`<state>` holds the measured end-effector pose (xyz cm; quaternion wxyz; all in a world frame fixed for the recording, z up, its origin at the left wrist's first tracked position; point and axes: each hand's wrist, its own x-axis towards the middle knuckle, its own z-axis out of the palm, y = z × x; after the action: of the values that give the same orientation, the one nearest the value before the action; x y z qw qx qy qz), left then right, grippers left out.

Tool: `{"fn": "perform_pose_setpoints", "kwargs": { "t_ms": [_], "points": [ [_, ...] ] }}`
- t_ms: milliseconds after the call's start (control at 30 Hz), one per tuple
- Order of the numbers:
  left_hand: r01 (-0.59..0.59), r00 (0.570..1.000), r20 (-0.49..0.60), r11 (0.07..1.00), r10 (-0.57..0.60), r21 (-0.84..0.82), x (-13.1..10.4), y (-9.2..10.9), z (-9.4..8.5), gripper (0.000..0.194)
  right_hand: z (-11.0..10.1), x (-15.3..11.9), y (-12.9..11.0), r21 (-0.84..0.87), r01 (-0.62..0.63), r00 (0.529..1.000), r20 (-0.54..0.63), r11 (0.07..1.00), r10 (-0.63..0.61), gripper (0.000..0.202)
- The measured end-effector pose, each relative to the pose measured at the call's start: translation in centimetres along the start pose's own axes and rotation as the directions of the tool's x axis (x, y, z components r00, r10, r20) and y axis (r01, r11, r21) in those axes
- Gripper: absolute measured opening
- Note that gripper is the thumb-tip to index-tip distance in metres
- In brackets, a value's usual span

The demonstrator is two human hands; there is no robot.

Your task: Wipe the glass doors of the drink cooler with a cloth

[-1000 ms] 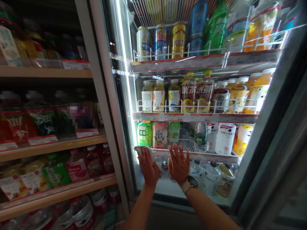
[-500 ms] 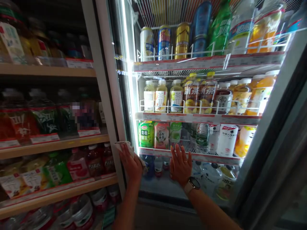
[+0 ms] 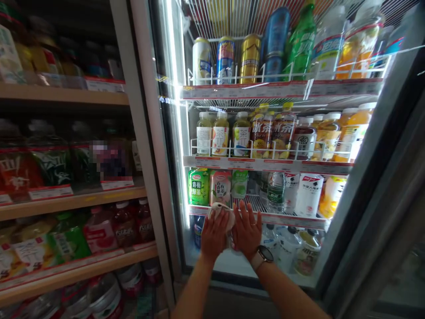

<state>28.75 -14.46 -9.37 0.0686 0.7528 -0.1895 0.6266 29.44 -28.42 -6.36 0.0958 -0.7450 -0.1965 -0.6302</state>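
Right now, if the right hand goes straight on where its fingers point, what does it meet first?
The right hand seems flat against the glass door, and upward along it the way looks free. The shelves appear behind it, though depth is unclear.

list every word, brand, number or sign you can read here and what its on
"冰茶": yellow-capped bottles
"茶π": white-labelled bottle
"青梅绿茶": green pack
"红茶": pink pack, its other characters unclear
The price strip, cans and remaining labels are too small, blurred or partial to read surely.
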Motion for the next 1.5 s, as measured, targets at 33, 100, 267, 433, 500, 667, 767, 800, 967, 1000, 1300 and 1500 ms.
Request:
{"fn": "perform_pose_setpoints", "kwargs": {
  "t_ms": [33,100,267,433,500,667,767,800,967,1000,1300,1500],
  "points": [
    [0.040,0.999,0.003,0.999,-0.040,0.008,0.2,-1.2,-0.5,0.061,-0.1,0.1,0.0,0.001,-0.002,1.000,0.003,1.000,0.002,0.061],
    [0.191,0.982,-0.017,0.981,-0.190,0.023,0.6,-3.8,-1.7,0.062,-0.2,0.1,-0.1,0.003,-0.010,1.000,0.008,1.000,0.010,0.063],
    [0.556,0.823,-0.126,0.831,-0.555,-0.024,1.4,-7.3,-3.9,0.064,-0.1,0.1,-0.2,0.009,-0.017,1.000,0.000,1.000,0.017,0.064],
    [0.579,0.800,-0.126,0.809,-0.587,-0.100,1.0,-3.9,-2.3,0.062,-0.2,0.3,-0.3,0.009,-0.018,1.000,-0.019,1.000,0.018,0.066],
    [0.524,0.842,-0.090,0.845,-0.533,-0.101,0.5,-1.6,-1.3,0.062,-0.2,0.4,-0.3,0.004,-0.018,1.000,-0.022,1.000,0.018,0.065],
    [0.264,0.963,-0.025,0.960,-0.267,-0.094,-0.1,2.5,0.0,0.059,-0.1,0.2,-0.1,-0.005,0.002,1.000,-0.018,1.000,-0.002,0.063],
    [0.140,0.990,0.020,0.988,-0.139,-0.069,0.4,2.2,-0.5,0.058,-0.2,0.1,0.1,0.000,0.017,1.000,-0.009,1.000,-0.017,0.062],
    [0.127,0.992,0.032,0.990,-0.125,-0.062,0.7,1.6,-0.8,0.059,-0.2,0.1,0.1,0.002,0.015,1.000,-0.003,1.000,-0.015,0.062],
    [0.368,0.929,-0.024,0.929,-0.369,-0.048,2.3,-4.2,-3.4,0.061,-0.3,0.1,-0.1,0.007,0.004,1.000,0.012,1.000,-0.004,0.064],
    [0.433,0.898,-0.055,0.900,-0.436,-0.057,2.5,-5.3,-3.8,0.062,-0.3,0.2,-0.1,0.010,0.004,1.000,0.005,1.000,-0.004,0.064],
    [0.457,0.880,-0.071,0.879,-0.469,-0.137,0.0,0.8,-0.4,0.061,-0.2,0.3,-0.2,0.017,-0.004,1.000,-0.021,1.000,0.004,0.062],
    [0.161,0.987,0.030,0.986,-0.160,-0.035,-0.9,4.3,0.9,0.062,-0.1,0.2,0.1,-0.002,0.018,1.000,-0.022,1.000,-0.018,0.058]
  ]
}}
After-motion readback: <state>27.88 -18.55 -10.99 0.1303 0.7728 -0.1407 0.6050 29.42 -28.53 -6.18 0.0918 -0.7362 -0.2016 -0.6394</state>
